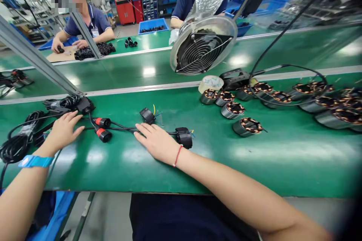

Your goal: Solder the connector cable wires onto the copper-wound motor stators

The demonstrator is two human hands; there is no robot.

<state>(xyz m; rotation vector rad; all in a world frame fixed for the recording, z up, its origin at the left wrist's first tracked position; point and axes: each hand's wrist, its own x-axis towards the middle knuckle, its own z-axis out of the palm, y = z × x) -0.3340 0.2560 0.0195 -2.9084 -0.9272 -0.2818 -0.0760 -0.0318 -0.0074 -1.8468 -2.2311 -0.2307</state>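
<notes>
Left hand: laid flat, fingers loosely spread, tips at the black cable just left of the red-collared plugs; nothing is pinched.
Right hand: palm down, fingers pressed together, laid over the cable between the two connector blocks.
Harness: stretched left to right on the near-left part of the green bench, between both hands.
Handling (judged): the run is best pressed flat and untwisted, with the thin coloured leads at the blocks left unloaded.
Snag risk: coiled cable bundle at the far-left edge, touching the harness end.
Right side: motor stators in a loose row, well apart from the hands.
Above: extraction fan.
</notes>
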